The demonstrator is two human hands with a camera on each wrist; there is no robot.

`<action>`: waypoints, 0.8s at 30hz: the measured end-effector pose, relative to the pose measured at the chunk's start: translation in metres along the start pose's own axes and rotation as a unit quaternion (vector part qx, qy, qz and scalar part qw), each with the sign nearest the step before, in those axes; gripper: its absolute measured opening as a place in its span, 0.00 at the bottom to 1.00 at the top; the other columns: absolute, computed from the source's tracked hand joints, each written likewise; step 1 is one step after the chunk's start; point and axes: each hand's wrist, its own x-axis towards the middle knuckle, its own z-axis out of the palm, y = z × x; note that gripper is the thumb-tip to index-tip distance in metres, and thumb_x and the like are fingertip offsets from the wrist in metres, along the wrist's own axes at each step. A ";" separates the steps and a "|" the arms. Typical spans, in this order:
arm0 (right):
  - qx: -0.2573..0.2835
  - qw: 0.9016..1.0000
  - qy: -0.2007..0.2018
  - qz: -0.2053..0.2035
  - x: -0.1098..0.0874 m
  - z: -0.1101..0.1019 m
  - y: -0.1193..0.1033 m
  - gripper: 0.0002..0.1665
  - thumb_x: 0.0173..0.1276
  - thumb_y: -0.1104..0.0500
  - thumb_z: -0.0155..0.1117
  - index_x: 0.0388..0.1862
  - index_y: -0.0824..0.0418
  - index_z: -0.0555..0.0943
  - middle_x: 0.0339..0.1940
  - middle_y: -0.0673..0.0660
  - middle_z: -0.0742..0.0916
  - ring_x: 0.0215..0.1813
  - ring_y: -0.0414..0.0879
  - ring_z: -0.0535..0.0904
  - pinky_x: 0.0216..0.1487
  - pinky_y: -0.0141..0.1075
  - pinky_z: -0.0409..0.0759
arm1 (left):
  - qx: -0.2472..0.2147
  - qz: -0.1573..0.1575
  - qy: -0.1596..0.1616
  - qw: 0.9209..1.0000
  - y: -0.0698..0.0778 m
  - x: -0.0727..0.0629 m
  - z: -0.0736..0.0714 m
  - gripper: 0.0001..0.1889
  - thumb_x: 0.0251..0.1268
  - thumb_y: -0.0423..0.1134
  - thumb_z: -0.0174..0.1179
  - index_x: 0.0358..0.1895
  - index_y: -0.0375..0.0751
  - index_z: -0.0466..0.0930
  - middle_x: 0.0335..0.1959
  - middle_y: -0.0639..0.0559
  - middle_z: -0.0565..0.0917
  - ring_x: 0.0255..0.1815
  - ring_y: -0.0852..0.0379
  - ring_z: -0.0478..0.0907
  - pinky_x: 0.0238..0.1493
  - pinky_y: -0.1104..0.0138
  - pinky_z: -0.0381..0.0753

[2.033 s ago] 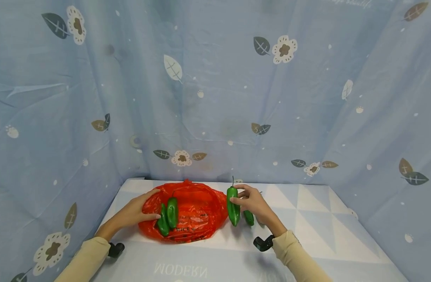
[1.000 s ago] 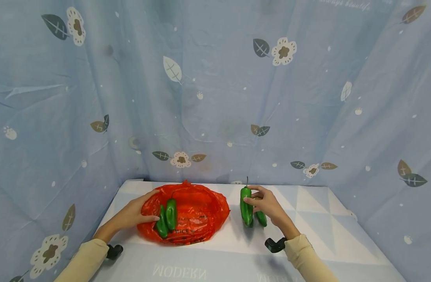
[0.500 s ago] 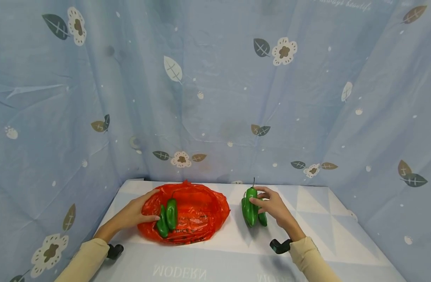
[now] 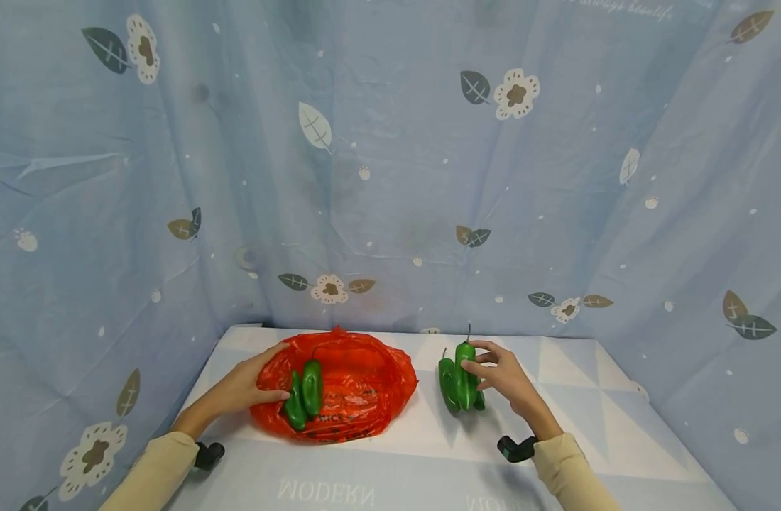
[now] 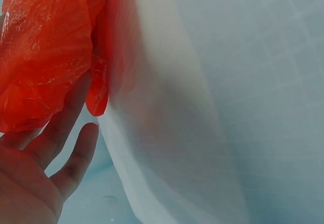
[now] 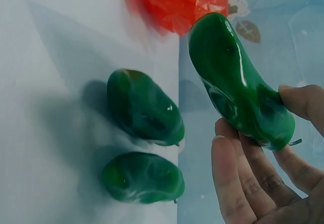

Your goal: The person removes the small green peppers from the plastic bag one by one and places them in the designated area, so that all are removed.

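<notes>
Because the right hand (image 4: 500, 370) pinches the long, glossy green pepper (image 6: 235, 77) near its stem end, between thumb and fingers, that smooth skin could slip or swivel and let the free blunt end drop. Were it lowered straight down, it might knock the shiny, plump green pepper on the left (image 6: 144, 107) or its similar green neighbour (image 6: 144, 177); their rounded sides could then roll on the pale, triangle-patterned table (image 4: 576, 433). A tug from the left hand (image 4: 250, 383) could drag the thin, crumpled red plastic bag (image 4: 358, 372) and shift the slim green pepper (image 4: 295, 406) and the fuller green one (image 4: 312, 387) lying side by side against its film.

The pinched pepper is raised clear of the table, just left of the right palm; in the head view it partly covers the neighbour. The left hand is well apart from it, at the bag's left side, fingers spread against the film, thumb tip at the slim pepper; whether it grips any film, I cannot tell.
</notes>
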 end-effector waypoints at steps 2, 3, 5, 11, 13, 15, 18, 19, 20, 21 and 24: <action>0.000 1.000 0.003 0.000 -0.001 -0.003 0.002 0.38 0.66 0.49 0.77 0.72 0.57 0.75 0.55 0.65 0.83 0.44 0.51 0.86 0.43 0.52 0.88 | -0.001 0.000 0.000 1.000 0.000 0.000 0.000 0.53 0.57 0.52 0.77 0.80 0.38 0.57 0.73 0.31 0.69 0.70 0.28 0.69 0.64 0.34 0.72; 0.001 1.000 0.006 0.001 -0.001 -0.005 0.002 0.38 0.66 0.49 0.77 0.72 0.57 0.75 0.55 0.66 0.83 0.44 0.51 0.86 0.43 0.52 0.88 | -0.001 0.000 0.000 1.000 0.000 0.000 0.000 0.53 0.57 0.53 0.77 0.80 0.38 0.57 0.73 0.31 0.69 0.70 0.28 0.69 0.64 0.34 0.71; 0.000 1.000 0.009 0.001 -0.001 -0.008 0.004 0.38 0.66 0.49 0.76 0.72 0.57 0.75 0.55 0.66 0.83 0.43 0.51 0.86 0.43 0.51 0.88 | -0.001 -0.002 0.001 1.000 -0.001 0.000 0.001 0.53 0.57 0.53 0.77 0.80 0.38 0.57 0.73 0.31 0.69 0.70 0.28 0.69 0.64 0.33 0.71; -0.002 1.000 0.012 -0.004 -0.003 -0.017 0.009 0.39 0.67 0.50 0.76 0.73 0.59 0.73 0.56 0.67 0.83 0.42 0.52 0.86 0.40 0.46 0.89 | -0.002 -0.009 -0.002 1.000 -0.002 -0.001 0.001 0.53 0.57 0.53 0.77 0.80 0.39 0.57 0.74 0.31 0.69 0.70 0.28 0.68 0.64 0.34 0.72; -0.002 1.000 0.012 -0.004 -0.004 -0.019 0.011 0.39 0.67 0.50 0.75 0.73 0.60 0.73 0.57 0.68 0.83 0.42 0.52 0.86 0.40 0.46 0.89 | -0.002 -0.009 -0.002 1.000 -0.001 -0.001 0.000 0.53 0.57 0.53 0.77 0.80 0.39 0.57 0.74 0.31 0.69 0.71 0.28 0.68 0.64 0.34 0.72; -0.003 1.000 0.013 -0.003 -0.004 -0.022 0.012 0.40 0.67 0.49 0.75 0.73 0.61 0.72 0.57 0.69 0.82 0.43 0.52 0.87 0.40 0.46 0.89 | 0.000 -0.009 -0.001 1.000 -0.001 -0.001 0.000 0.52 0.57 0.52 0.77 0.80 0.39 0.58 0.74 0.32 0.69 0.71 0.28 0.68 0.64 0.34 0.71; -0.008 1.000 0.019 0.003 -0.004 -0.025 0.014 0.40 0.67 0.48 0.75 0.74 0.61 0.72 0.58 0.69 0.82 0.45 0.51 0.86 0.41 0.46 0.89 | 0.004 -0.007 0.001 1.000 0.000 -0.001 0.000 0.52 0.57 0.52 0.77 0.80 0.39 0.58 0.74 0.32 0.69 0.71 0.28 0.68 0.64 0.34 0.72; -0.010 1.000 0.021 0.004 -0.004 -0.027 0.015 0.41 0.67 0.48 0.75 0.74 0.61 0.72 0.58 0.69 0.82 0.45 0.51 0.86 0.41 0.47 0.89 | 0.004 -0.006 0.002 1.000 0.000 0.000 0.000 0.52 0.57 0.52 0.77 0.80 0.39 0.58 0.74 0.32 0.69 0.71 0.28 0.68 0.64 0.34 0.72; -0.013 1.000 0.023 0.006 -0.004 -0.028 0.016 0.41 0.67 0.48 0.75 0.74 0.61 0.72 0.58 0.69 0.82 0.45 0.51 0.86 0.41 0.47 0.89 | 0.003 -0.005 0.001 1.000 0.001 0.000 0.000 0.52 0.57 0.52 0.77 0.80 0.39 0.58 0.74 0.32 0.69 0.71 0.28 0.68 0.64 0.34 0.72; -0.013 1.000 0.023 0.008 -0.005 -0.030 0.017 0.41 0.67 0.48 0.75 0.74 0.61 0.71 0.58 0.69 0.82 0.45 0.51 0.86 0.41 0.47 0.89 | 0.002 -0.005 0.000 1.000 0.001 0.000 0.000 0.52 0.57 0.52 0.77 0.80 0.38 0.58 0.74 0.32 0.69 0.71 0.28 0.68 0.64 0.34 0.72; -0.009 1.000 0.026 0.011 -0.007 -0.034 0.021 0.41 0.67 0.48 0.75 0.74 0.61 0.72 0.58 0.69 0.82 0.44 0.51 0.86 0.41 0.47 0.89 | -0.003 -0.005 -0.002 1.000 0.003 0.000 0.001 0.52 0.57 0.51 0.77 0.80 0.37 0.58 0.74 0.32 0.69 0.71 0.28 0.68 0.64 0.34 0.72</action>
